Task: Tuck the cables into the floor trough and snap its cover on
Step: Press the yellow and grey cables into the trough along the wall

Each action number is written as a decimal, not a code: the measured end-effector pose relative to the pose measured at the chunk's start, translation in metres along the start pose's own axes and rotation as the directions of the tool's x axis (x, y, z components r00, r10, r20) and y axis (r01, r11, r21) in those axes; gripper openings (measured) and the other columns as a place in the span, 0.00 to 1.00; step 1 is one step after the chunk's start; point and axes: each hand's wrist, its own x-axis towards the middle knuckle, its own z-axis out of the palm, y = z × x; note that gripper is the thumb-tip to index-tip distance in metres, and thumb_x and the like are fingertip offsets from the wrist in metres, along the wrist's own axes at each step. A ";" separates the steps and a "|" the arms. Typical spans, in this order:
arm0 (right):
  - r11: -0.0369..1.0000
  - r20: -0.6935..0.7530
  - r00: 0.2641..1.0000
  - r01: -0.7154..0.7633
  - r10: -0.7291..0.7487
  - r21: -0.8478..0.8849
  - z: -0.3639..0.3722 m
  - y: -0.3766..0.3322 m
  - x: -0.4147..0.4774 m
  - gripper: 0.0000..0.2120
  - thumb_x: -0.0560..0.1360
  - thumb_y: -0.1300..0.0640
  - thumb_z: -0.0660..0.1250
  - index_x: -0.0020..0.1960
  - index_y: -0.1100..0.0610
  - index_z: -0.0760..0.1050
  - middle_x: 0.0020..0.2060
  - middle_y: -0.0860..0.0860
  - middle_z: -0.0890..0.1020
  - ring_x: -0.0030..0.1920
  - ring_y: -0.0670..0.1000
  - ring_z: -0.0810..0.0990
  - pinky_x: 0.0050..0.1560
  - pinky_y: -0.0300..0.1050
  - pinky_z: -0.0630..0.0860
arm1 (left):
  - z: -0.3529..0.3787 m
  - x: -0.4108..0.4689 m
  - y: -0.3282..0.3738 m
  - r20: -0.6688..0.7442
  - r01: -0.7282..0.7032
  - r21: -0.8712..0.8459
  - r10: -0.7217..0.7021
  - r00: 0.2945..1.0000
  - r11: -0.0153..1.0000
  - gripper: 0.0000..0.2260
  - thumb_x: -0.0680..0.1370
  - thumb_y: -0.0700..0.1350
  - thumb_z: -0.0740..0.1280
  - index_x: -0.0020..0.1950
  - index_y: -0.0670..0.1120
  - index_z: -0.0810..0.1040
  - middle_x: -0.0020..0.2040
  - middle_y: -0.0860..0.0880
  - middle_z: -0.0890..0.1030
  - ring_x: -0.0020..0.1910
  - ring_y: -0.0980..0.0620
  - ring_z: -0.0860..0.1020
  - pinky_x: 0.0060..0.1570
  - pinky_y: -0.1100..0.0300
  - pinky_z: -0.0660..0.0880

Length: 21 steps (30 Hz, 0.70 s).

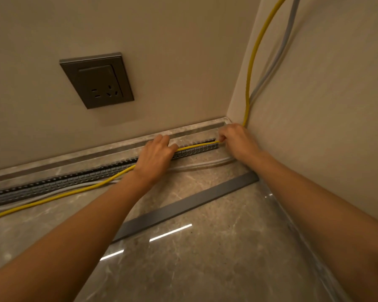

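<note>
Pinching one yellow cable [196, 145] over one trough [192, 150], both hands' grips closed; one cover [183, 207] aside.

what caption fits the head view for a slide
Both hands, left and right, press the yellow cable into the slotted floor trough; cover lies aside.

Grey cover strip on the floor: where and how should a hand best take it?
Probably near the middle of the cover, from above, pinching its two long edges. It lies flat, long and narrow, clear of the trough, so a centred grip should keep it level.
</note>
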 end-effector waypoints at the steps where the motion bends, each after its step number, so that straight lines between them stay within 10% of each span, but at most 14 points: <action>1: 1.000 0.010 1.000 -0.002 0.002 -0.016 0.003 0.000 -0.001 0.09 0.69 0.72 0.60 0.39 0.64 0.78 0.44 0.65 0.79 0.50 0.61 0.77 0.42 0.48 0.70 | -0.001 0.000 0.000 -0.007 -0.022 0.029 0.022 1.000 0.999 0.11 0.59 0.29 0.77 0.37 0.36 0.80 0.34 0.38 0.78 0.31 0.40 0.77 0.24 0.56 0.72; 6: 0.998 -0.029 0.998 -0.058 0.058 -0.008 0.011 -0.001 -0.005 0.11 0.71 0.73 0.58 0.40 0.65 0.78 0.47 0.64 0.78 0.50 0.59 0.75 0.40 0.42 0.59 | 0.003 0.001 0.004 0.100 0.091 0.009 -0.091 0.991 0.996 0.10 0.77 0.34 0.61 0.57 0.37 0.75 0.55 0.39 0.75 0.53 0.39 0.75 0.40 0.51 0.69; 15: 0.994 0.103 0.995 -0.005 -0.006 0.107 -0.001 -0.001 -0.022 0.08 0.73 0.60 0.64 0.50 0.61 0.72 0.51 0.58 0.78 0.52 0.58 0.76 0.51 0.51 0.74 | -0.001 -0.012 0.012 0.171 0.132 -0.229 -0.093 0.981 0.964 0.16 0.81 0.46 0.55 0.68 0.44 0.62 0.61 0.41 0.72 0.54 0.41 0.76 0.49 0.51 0.73; 21: 0.993 0.299 0.952 0.094 -0.070 -0.068 -0.015 0.003 -0.033 0.18 0.69 0.43 0.69 0.50 0.56 0.76 0.63 0.55 0.73 0.62 0.56 0.70 0.65 0.52 0.69 | 0.011 -0.011 0.014 0.226 0.048 -0.093 -0.025 0.974 0.995 0.24 0.77 0.56 0.61 0.69 0.47 0.62 0.68 0.42 0.67 0.63 0.41 0.70 0.63 0.49 0.70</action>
